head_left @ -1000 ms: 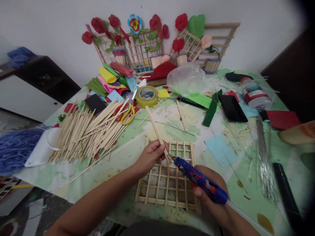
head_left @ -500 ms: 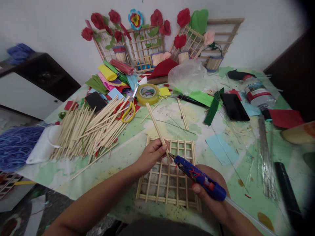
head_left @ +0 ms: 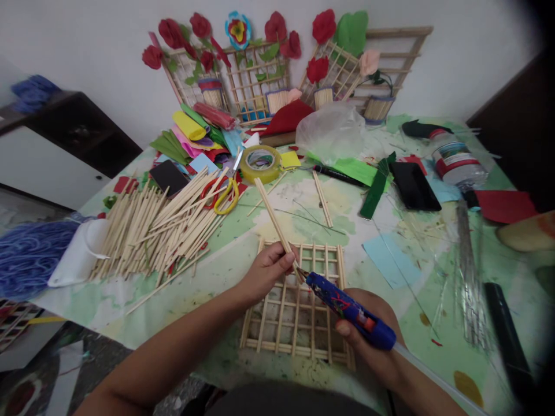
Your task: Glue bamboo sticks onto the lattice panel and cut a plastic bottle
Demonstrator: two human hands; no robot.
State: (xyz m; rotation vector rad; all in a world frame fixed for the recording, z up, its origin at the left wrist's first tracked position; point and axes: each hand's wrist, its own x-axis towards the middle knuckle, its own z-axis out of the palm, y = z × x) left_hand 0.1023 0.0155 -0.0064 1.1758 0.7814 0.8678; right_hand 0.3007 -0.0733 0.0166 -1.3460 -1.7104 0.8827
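My left hand (head_left: 269,271) pinches wooden sticks (head_left: 274,216) near their lower end, slanting up and away to the left. In my right hand (head_left: 368,329) is a blue hot glue gun (head_left: 347,309), its nozzle touching or very close to the low end of the sticks; I cannot tell which. A glue stick (head_left: 437,378) runs out of the gun's back. Beneath both hands lies a lattice of wooden sticks (head_left: 297,332), flat on the table, partly hidden by the hands and the gun.
A heap of loose sticks (head_left: 143,231) lies left, with scissors (head_left: 226,196) and a tape roll (head_left: 260,163) beyond it. Phones, a plastic jar (head_left: 457,159) and wires (head_left: 470,289) are at right. Flower-decorated lattices (head_left: 258,81) lean on the wall.
Both hands keep nearly the same place. The glue gun has shifted very slightly left along the sticks' lower end; the view has moved a little.
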